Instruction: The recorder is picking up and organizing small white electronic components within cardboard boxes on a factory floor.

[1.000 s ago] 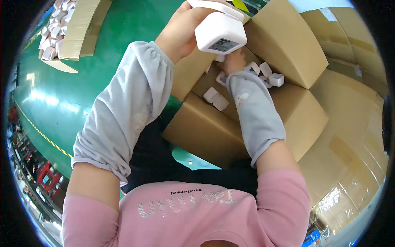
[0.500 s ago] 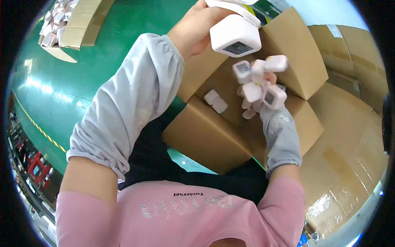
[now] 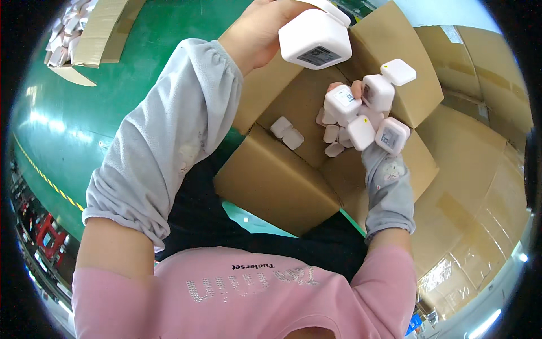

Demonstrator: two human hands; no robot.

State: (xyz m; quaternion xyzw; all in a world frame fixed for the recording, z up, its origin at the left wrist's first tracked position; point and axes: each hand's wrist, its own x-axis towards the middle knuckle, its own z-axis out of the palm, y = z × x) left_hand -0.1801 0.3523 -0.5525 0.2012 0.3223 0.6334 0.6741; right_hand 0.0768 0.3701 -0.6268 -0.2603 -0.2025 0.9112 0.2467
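Observation:
My left hand (image 3: 257, 34) is closed around a white rounded plastic case (image 3: 316, 38) with a dark printed label, held high at the top edge; some fingers are cut off or hidden. Over the open cardboard box (image 3: 271, 183), my right hand (image 3: 357, 89) grips several small white rounded cases (image 3: 379, 93). Some of these carry labels, others a yellow dot. They hide most of the hand; only fingertips show among them. Below lie more small pale cases (image 3: 333, 134), and a pair of pale pieces (image 3: 292, 138) rests apart on the box's left side.
Another carton (image 3: 107, 34) full of similar pale cases stands on the green floor (image 3: 169, 22) at the far left. Large cardboard (image 3: 474, 186) with shiny tape lies to the right. A yellow-and-black floor line (image 3: 51, 182) runs along the left.
My right hand has turned and lifted slightly, so the cases in it spread wider and show their labels. My left hand and its case have shifted slightly left and up.

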